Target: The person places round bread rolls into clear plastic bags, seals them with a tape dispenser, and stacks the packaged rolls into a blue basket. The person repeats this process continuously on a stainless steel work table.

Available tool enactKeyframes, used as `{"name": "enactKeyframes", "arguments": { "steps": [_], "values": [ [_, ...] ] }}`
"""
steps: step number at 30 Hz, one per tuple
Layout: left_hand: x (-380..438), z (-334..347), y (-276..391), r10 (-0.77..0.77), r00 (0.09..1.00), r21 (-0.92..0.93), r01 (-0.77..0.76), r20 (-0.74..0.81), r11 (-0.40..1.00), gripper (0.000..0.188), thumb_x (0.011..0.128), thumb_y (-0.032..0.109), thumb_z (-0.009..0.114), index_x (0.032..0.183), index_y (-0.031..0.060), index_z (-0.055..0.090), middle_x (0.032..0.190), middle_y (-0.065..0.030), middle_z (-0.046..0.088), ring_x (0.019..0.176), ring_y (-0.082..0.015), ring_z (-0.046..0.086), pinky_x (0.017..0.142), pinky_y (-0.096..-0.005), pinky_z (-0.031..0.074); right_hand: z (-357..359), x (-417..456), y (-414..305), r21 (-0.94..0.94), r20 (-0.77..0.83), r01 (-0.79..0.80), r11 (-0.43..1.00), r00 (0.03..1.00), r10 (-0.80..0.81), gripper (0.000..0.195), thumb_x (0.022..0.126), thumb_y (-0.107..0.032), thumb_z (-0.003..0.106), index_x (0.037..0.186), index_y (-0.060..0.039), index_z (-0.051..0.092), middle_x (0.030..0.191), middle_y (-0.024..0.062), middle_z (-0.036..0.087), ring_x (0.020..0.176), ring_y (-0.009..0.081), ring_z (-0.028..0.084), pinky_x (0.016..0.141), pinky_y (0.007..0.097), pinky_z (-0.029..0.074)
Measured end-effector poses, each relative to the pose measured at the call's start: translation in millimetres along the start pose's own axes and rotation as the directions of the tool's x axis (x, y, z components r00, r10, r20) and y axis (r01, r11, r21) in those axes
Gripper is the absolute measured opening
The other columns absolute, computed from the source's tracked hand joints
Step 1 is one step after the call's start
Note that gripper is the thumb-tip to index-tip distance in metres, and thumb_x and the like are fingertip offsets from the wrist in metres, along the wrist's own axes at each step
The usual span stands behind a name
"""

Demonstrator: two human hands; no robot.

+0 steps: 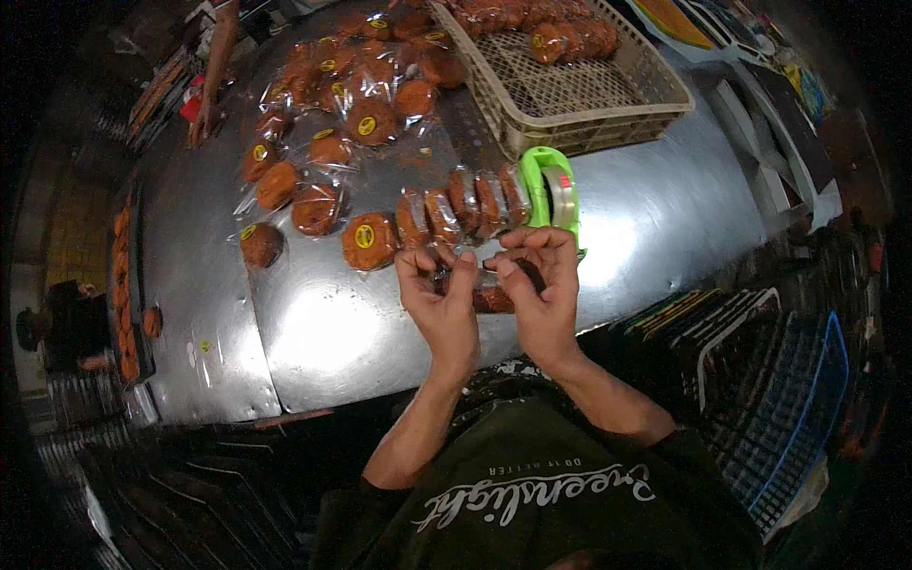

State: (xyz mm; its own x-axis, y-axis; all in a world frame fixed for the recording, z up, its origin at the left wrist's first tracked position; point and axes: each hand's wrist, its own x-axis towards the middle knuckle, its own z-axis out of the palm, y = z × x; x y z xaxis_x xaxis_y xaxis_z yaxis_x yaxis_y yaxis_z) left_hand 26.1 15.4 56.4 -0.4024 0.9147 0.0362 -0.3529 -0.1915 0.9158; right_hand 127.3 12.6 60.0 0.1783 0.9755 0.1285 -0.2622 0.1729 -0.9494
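My left hand (449, 306) and my right hand (545, 292) are raised close together over the metal table, thumbs facing each other. Both pinch at clear plastic film between them. Below and between the hands lies a reddish-brown baked piece (493, 300), partly hidden by the fingers. Just beyond them a row of wrapped brown buns (464, 199) stands on edge, close against a green tape dispenser (547, 187). One bun with a yellow sticker (368, 241) lies flat at the row's left end.
Many wrapped buns (372, 120) are spread over the metal table (214, 299). A beige plastic crate (605, 117) with several buns stands at the back. A tray of buns (128, 299) is at the left. Another person's arm (211, 85) reaches in at the upper left.
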Motion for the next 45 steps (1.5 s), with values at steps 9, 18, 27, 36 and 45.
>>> {"name": "enactKeyframes", "arguments": {
  "steps": [9, 18, 27, 36, 45],
  "values": [
    [-15.0, -14.2, -25.0, -0.101, 0.970, 0.204, 0.056, 0.219, 0.977, 0.031, 0.087, -0.007, 0.063, 0.100, 0.0092, 0.039, 0.087, -0.0022, 0.049, 0.081, -0.0088, 0.047, 0.075, -0.0234, 0.043, -108.0, 43.6, 56.6, -0.746, -0.157, -0.162, 0.646, 0.985, 0.066, 0.034, 0.089, -0.030, 0.067, 0.087, 0.0032, 0.069, 0.089, 0.0195, 0.062, 0.087, 0.0325, 0.058, 0.079, 0.0420, 0.045],
    [-4.1, -35.2, -22.5, -0.109, 0.971, 0.185, 0.070, 0.212, 0.980, 0.029, 0.088, -0.004, 0.063, 0.099, 0.0099, 0.039, 0.090, -0.0015, 0.049, 0.082, -0.0095, 0.047, 0.076, -0.0251, 0.043, -105.6, -2.4, 29.5, -0.699, -0.244, -0.169, 0.695, 0.970, -0.009, 0.025, 0.087, -0.019, 0.070, 0.078, 0.0030, 0.068, 0.087, 0.0122, 0.060, 0.086, 0.0246, 0.057, 0.079, 0.0359, 0.045],
    [3.2, -40.2, -15.3, -0.041, 0.992, 0.082, 0.032, 0.120, 0.996, 0.031, 0.087, -0.004, 0.064, 0.098, 0.0093, 0.038, 0.088, -0.0023, 0.047, 0.082, -0.0093, 0.046, 0.074, -0.0246, 0.044, 13.2, -23.7, 20.8, -0.557, 0.120, 0.154, 0.816, 0.987, -0.105, 0.026, 0.089, -0.020, 0.068, 0.106, -0.0008, 0.064, 0.099, 0.0085, 0.061, 0.094, 0.0206, 0.057, 0.084, 0.0319, 0.045],
    [45.0, -136.1, 49.4, -0.189, 0.979, -0.328, 0.202, 0.071, 0.923, 0.044, 0.087, -0.001, 0.064, 0.127, 0.0011, 0.045, 0.114, -0.0138, 0.059, 0.103, -0.0189, 0.059, 0.089, -0.0293, 0.049, 95.8, 1.3, 45.4, -0.253, 0.384, -0.417, 0.873, 0.785, 0.486, 0.026, 0.093, -0.022, 0.063, 0.109, -0.0075, 0.048, 0.107, 0.0039, 0.051, 0.103, 0.0170, 0.051, 0.094, 0.0322, 0.041],
    [86.4, -179.9, -4.2, 0.026, 0.989, 0.457, 0.045, -0.149, 0.888, 0.066, 0.088, 0.005, 0.067, 0.144, -0.0041, 0.034, 0.140, -0.0220, 0.044, 0.129, -0.0289, 0.047, 0.109, -0.0429, 0.040, 152.4, 104.0, 107.0, -0.510, 0.763, 0.853, 0.109, 0.391, 0.515, 0.059, 0.075, -0.028, 0.078, 0.124, -0.0072, 0.053, 0.122, 0.0187, 0.054, 0.118, 0.0402, 0.050, 0.100, 0.0529, 0.038]
  ]
}}
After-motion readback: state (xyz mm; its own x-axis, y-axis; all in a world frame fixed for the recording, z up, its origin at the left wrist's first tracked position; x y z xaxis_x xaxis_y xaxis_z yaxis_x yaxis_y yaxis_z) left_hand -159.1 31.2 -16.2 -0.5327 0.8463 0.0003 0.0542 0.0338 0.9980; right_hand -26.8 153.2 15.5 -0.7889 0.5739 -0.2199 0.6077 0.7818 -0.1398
